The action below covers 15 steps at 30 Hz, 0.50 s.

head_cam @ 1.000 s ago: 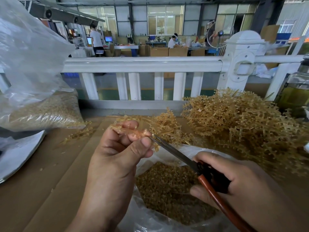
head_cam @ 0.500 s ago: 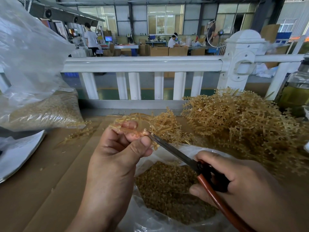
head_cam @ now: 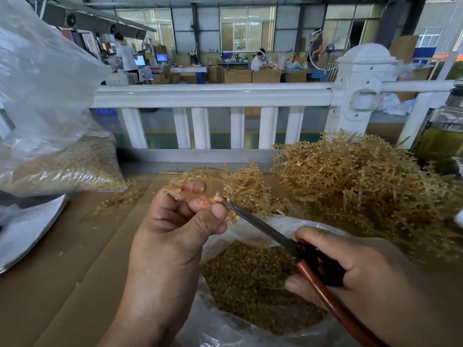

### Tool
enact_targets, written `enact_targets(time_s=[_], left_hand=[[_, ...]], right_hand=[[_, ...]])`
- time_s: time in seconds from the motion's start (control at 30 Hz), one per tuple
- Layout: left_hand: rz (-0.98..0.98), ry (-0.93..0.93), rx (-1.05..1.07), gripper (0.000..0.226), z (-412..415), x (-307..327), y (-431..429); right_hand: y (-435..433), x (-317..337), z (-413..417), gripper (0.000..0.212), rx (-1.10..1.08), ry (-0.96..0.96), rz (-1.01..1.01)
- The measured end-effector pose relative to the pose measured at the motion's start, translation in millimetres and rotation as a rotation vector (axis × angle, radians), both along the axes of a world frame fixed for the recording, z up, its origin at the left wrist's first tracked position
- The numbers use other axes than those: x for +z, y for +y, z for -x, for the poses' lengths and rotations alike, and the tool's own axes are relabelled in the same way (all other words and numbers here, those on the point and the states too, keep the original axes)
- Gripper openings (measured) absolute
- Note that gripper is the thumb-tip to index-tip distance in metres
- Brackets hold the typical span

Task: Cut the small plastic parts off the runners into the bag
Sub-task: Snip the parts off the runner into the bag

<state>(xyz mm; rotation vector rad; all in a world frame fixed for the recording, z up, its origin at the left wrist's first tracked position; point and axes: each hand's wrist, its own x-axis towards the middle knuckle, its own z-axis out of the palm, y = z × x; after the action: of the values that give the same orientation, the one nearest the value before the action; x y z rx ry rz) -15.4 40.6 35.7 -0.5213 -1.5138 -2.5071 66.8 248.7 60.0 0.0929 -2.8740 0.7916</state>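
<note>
One wide sheet of brown cardboard [head_cam: 62, 284] fills my feed, matt and creased, and everything sits on it. Beyond it a white railing [head_cam: 213, 96], a smooth round bar on squared posts, cuts across the workshop behind.

Right of centre there's the heap of runners [head_cam: 363, 186]: tan, spiky, branching like dry twigs with little knobs on the tips. A smaller clump [head_cam: 248, 186] lies behind the fingers. Far left stands a clear plastic sack [head_cam: 57, 166], crinkled and glossy, its bottom packed with tan bits.

Straight below me is the bag [head_cam: 238, 329], thin clear film with its mouth open, holding a grainy bed of small plastic parts [head_cam: 250, 279].

My left hand [head_cam: 175, 221] is up over the bag's far left rim, thumb and fingers pinching a single runner [head_cam: 190, 194], a pale translucent stick with knobbed stubs. My right hand [head_cam: 363, 271] is over the bag's right side, fingers curled round the scissors [head_cam: 265, 227]. They have a glossy red-brown handle and slim dark blades that lie together as far as I can tell, the point touching that runner right at the left fingertips.

Around the edges I see a glass jar [head_cam: 443, 139] of yellow-green liquid at the right, a white sheet [head_cam: 27, 226] at the left and a loose runner [head_cam: 117, 199] beside the sack.

The left fingers hide most of the pinched piece, and both wrists cover the bag's near rim.
</note>
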Motion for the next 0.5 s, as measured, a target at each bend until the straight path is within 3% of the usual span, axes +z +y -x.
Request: enact_targets(time_s=[0.17,0.33,0.5], left_hand=[[0.044,0.009,0.016,0.033,0.5,-0.2,-1.1],[0.057,0.011,0.010,0.021,1.5,-1.4,-0.7],[0.088,0.030,0.014,0.028,1.3,-2.6,-1.9]], right_hand=[[-0.8,1.8,0.9,0.068,0.023,-0.036,-0.014],[2.1,4.1,1.4,0.072,0.025,-0.063,-0.014],[5.0,6.7,-0.8,0.077,0.028,-0.083,0.013]])
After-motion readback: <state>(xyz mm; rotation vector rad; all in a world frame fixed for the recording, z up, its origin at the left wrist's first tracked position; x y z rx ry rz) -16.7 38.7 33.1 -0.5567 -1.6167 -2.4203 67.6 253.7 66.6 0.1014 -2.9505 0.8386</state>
